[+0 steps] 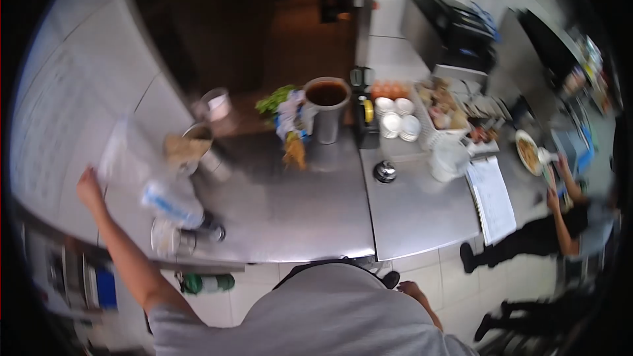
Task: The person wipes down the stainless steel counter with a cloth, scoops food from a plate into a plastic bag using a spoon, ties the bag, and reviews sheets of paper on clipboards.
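The left hand (90, 186) is gripping the edge of a bag (135, 165) at the counter's (290, 211) left end, while the right hand (410, 289) is hanging beside the body (330, 313), its grip unclear.

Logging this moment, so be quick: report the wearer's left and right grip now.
Left hand: closed, holding the edge of the translucent plastic bag.
Right hand: low beside the body, no held object visible; open or closed cannot be told.
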`<action>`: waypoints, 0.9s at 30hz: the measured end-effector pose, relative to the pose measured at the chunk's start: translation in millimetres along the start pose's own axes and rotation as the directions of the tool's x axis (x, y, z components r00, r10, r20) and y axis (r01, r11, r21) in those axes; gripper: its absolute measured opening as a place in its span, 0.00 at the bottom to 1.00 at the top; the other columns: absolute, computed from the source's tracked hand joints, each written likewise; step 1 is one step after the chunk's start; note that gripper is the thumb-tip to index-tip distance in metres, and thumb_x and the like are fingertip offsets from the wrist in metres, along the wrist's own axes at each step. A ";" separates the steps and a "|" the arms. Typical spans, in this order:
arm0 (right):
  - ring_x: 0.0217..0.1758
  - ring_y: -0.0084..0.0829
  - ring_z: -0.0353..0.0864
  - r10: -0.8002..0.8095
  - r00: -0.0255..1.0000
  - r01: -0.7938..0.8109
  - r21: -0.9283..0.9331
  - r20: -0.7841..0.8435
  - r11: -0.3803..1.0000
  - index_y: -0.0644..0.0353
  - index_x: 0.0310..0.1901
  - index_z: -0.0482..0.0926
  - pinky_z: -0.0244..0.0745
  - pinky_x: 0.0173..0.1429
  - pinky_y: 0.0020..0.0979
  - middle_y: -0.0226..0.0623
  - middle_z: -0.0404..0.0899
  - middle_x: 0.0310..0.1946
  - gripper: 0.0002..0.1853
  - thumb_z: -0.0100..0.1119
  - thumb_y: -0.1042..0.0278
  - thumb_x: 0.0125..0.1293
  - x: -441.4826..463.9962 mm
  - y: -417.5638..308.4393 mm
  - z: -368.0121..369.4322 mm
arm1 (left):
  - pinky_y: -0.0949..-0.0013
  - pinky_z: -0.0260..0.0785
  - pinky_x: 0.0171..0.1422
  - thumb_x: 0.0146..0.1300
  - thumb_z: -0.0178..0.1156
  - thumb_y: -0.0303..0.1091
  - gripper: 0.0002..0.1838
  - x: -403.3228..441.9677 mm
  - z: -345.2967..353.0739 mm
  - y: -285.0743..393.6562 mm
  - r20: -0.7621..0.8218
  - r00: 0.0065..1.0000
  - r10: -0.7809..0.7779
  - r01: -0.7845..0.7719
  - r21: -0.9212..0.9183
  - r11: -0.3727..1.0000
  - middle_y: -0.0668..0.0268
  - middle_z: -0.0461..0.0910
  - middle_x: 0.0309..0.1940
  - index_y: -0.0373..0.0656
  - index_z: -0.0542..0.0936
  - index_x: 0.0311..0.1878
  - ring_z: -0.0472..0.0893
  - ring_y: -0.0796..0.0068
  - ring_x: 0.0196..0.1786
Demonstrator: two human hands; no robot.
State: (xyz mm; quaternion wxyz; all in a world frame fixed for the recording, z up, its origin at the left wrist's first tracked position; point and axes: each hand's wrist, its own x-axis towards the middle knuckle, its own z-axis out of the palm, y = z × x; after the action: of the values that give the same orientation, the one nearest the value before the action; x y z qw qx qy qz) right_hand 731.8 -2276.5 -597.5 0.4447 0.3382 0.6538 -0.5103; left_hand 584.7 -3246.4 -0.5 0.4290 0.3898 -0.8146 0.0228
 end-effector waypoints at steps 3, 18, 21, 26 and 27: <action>0.35 0.32 0.82 -0.015 0.994 0.001 -0.128 -0.105 0.992 0.57 0.45 0.76 0.78 0.29 0.34 0.32 0.81 0.37 0.10 0.50 0.64 0.67 -72.3 -32.4 12.5 | 0.63 0.70 0.44 0.64 0.51 0.54 0.25 41.7 -17.4 16.6 -0.027 0.991 -0.131 0.120 -0.256 0.959 0.60 0.85 0.36 0.39 0.83 0.44 0.83 0.66 0.39; 0.40 0.34 0.81 0.314 0.931 -0.308 0.061 -0.184 0.949 0.64 0.47 0.75 0.79 0.40 0.37 0.41 0.79 0.41 0.17 0.57 0.59 0.64 -60.0 76.2 48.2 | 0.60 0.68 0.36 0.52 0.63 0.42 0.13 63.1 10.3 99.6 0.070 0.996 0.046 -0.037 -0.116 0.992 0.56 0.80 0.23 0.40 0.82 0.31 0.78 0.56 0.29; 0.40 0.34 0.81 0.218 0.962 -0.251 -0.225 -0.163 0.941 0.65 0.47 0.75 0.79 0.39 0.37 0.41 0.80 0.41 0.17 0.57 0.60 0.64 -87.3 35.1 39.7 | 0.62 0.69 0.41 0.53 0.62 0.44 0.15 91.5 -11.1 110.2 -0.049 0.999 0.003 -0.006 -0.066 0.998 0.56 0.82 0.29 0.42 0.83 0.34 0.80 0.59 0.35; 0.33 0.31 0.82 0.091 0.967 -0.144 -0.214 -0.240 0.966 0.64 0.45 0.76 0.79 0.35 0.36 0.39 0.81 0.38 0.16 0.56 0.60 0.63 -99.2 -35.7 26.9 | 0.64 0.67 0.61 0.61 0.59 0.36 0.18 241.6 -9.5 71.1 0.374 0.927 0.010 0.367 -0.905 -0.215 0.59 0.80 0.48 0.32 0.78 0.49 0.78 0.66 0.50; 0.32 0.31 0.82 0.049 0.965 -0.106 -0.211 -0.259 0.972 0.64 0.44 0.77 0.79 0.34 0.36 0.38 0.81 0.36 0.15 0.56 0.61 0.63 -95.6 -47.7 22.4 | 0.63 0.65 0.64 0.62 0.57 0.33 0.18 250.7 -31.6 70.2 0.357 0.921 0.153 0.388 -0.828 -0.406 0.56 0.77 0.51 0.31 0.75 0.52 0.76 0.65 0.53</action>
State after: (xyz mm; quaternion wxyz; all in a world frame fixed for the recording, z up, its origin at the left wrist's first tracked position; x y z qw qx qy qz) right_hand 730.3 -2309.0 -493.3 0.4129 0.3737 0.7444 -0.3685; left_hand 478.1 -3340.2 220.0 0.4168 -0.0581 -0.4686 -0.7767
